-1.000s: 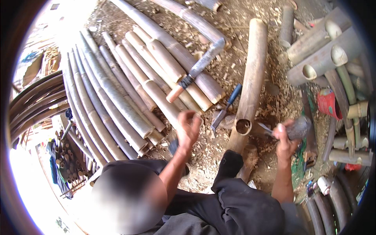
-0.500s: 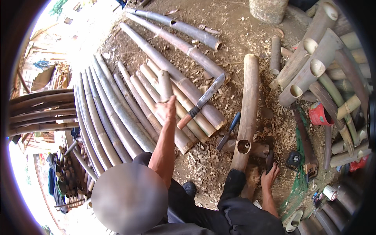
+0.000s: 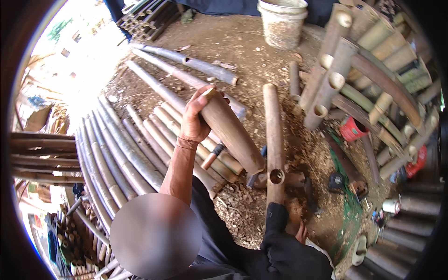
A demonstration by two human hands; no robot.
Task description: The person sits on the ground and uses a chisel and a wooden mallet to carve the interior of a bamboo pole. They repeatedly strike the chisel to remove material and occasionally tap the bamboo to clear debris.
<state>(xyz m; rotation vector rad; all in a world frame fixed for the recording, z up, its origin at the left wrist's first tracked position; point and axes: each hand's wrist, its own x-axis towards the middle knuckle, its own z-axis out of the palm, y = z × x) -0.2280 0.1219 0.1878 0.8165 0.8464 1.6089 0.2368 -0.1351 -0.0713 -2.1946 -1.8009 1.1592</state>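
Cylinder (image 3: 233,134), wooden-looking, at frame centre, upper end clamped in the left hand (image 3: 196,117): probably stiff, weighty, best held there. Right hand (image 3: 302,232), lower centre, mostly hidden; its grip cannot be told.

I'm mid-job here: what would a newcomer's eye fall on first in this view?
First, the thick bamboo piece, slanting near the middle with its upper end in the left hand. Next, the pole just right of it, with a dark round hole near its lower end. By colour, the whitish bucket at the top and the red container at right stand out.
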